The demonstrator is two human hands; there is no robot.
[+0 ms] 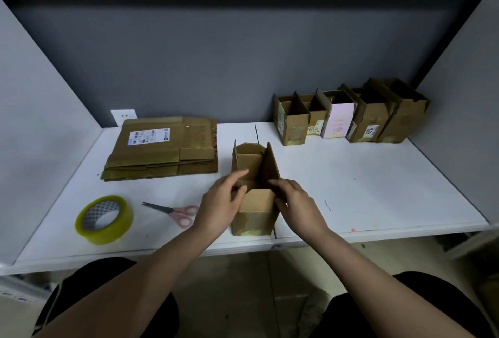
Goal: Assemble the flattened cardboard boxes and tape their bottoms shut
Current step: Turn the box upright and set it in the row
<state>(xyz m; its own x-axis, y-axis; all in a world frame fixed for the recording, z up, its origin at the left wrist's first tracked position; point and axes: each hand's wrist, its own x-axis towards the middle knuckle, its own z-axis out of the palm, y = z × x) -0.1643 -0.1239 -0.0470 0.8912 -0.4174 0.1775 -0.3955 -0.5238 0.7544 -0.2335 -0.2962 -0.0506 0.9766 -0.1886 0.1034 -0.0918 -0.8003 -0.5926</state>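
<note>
Near the table's front edge, an upright box [252, 191] is gripped by both the left hand [220, 204] and the right hand [295, 204], fingers curled onto its side walls, likely squaring it. Roughly five finished boxes [348, 114] line the back right; a flat stack [162, 148], one tape roll [104, 218] and one scissors [175, 212] wait left.
</note>
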